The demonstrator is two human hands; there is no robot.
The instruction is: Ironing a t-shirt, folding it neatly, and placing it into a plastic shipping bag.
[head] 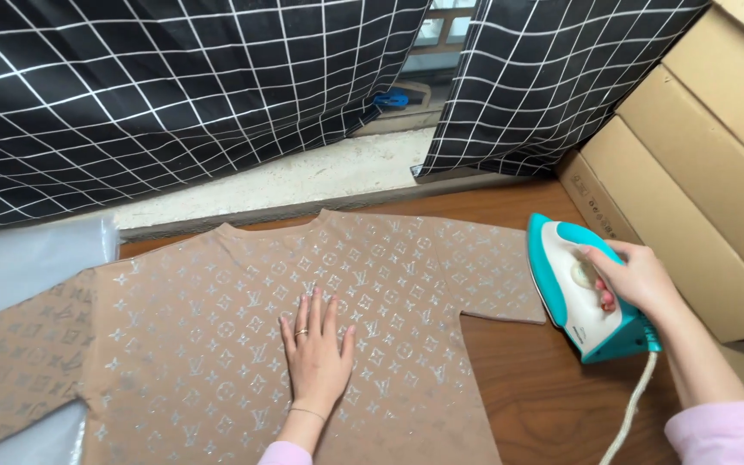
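Note:
A tan top (217, 319) with a pale silvery pattern lies spread flat on a brown wooden floor (553, 387). My left hand (316, 349) rests palm down on its middle, fingers slightly apart, a ring on one finger. My right hand (635, 280) grips the handle of a teal and white iron (579, 288), which stands on the floor just right of the top's right sleeve (492, 275). A white cord (630, 409) runs from the iron's back toward me.
Black curtains (174, 86) with a white grid hang along the far side, with a gap between them. Stacked cardboard boxes (699, 146) fill the right. A pale plastic sheet (19, 258) lies at the left under the other sleeve.

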